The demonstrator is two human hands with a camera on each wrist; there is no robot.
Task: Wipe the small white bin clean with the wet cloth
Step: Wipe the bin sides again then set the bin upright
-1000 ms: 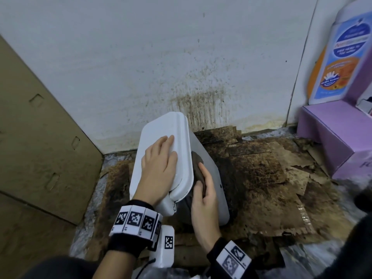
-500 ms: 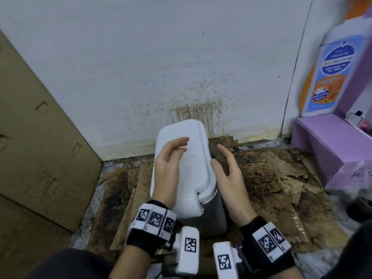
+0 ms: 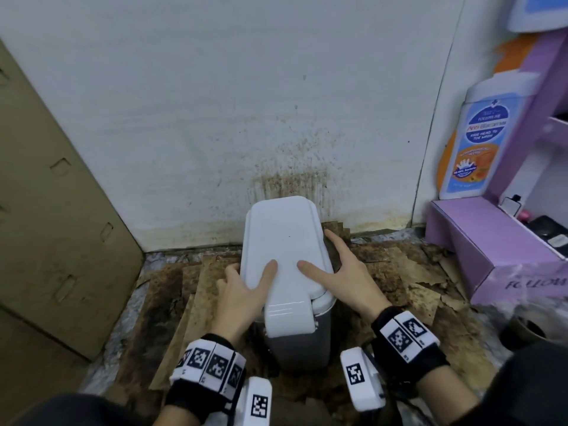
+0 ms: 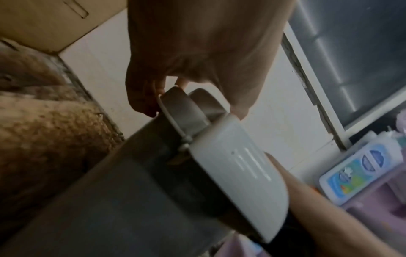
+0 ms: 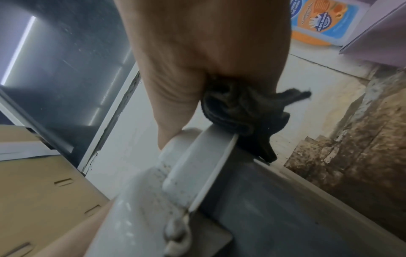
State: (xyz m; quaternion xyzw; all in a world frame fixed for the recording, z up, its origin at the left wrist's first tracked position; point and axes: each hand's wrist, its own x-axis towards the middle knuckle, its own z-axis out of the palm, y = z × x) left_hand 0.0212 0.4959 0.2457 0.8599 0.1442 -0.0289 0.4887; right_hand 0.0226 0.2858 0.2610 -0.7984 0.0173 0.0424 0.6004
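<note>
While we look down from the head view, we see the small white bin (image 3: 287,272) standing on stained cardboard (image 3: 408,281) on the floor, close to a spattered white wall (image 3: 246,118), its lid closed. Our left hand (image 3: 246,290) clasps the lid's left edge: the thumb lies flat on top and the fingers (image 3: 229,270) curl round the side beneath the rim. Our right hand (image 3: 347,275) mirrors it on the lid's right edge, thumb on top, and its fingers pin the dark wet cloth (image 5: 243,114) against that edge. In the right wrist view the bunched cloth bulges out from under the palm, touching the lid's rim, with a loose corner hanging below it. The bin sits between both hands, its grey body (image 4: 123,200) under the white lid. Beyond the right hand, further to that side, a large bottle-shaped sign (image 3: 482,139) stands against a purple display stand (image 3: 491,253). Beyond the left hand, a brown cardboard panel (image 3: 52,210) leans by the wall.
</note>
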